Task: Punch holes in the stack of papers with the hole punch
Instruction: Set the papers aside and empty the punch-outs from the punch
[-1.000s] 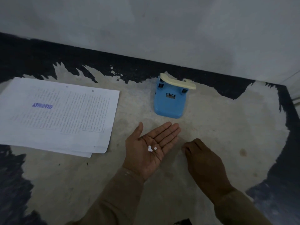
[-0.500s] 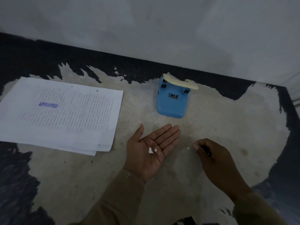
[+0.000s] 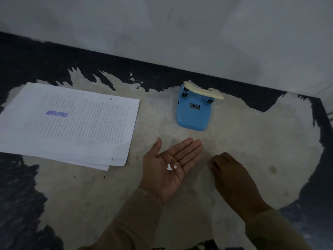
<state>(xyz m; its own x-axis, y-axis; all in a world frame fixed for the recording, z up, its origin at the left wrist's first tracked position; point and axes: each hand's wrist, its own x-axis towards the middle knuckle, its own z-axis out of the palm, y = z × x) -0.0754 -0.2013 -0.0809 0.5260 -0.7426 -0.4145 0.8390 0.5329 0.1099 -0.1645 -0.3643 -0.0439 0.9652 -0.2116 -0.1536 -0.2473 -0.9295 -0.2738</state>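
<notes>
A stack of printed papers lies at the left, stamped "APPROVED" in blue, with two punched holes along its far edge. The blue hole punch with a cream handle stands at the centre back, untouched. My left hand rests palm up in front of the punch, with a few small white paper dots lying in the palm. My right hand is palm down just to its right, fingertips bunched on the surface. Whether a dot is under them is hidden.
The worktop is pale and worn in the middle, with dark patches around the edges. A grey wall runs close behind the punch and turns a corner at the far right.
My right hand had lifted and turned with a white dot near its fingertips; it now presses down again, closer to my left hand. The left hand and the dots stayed put.
</notes>
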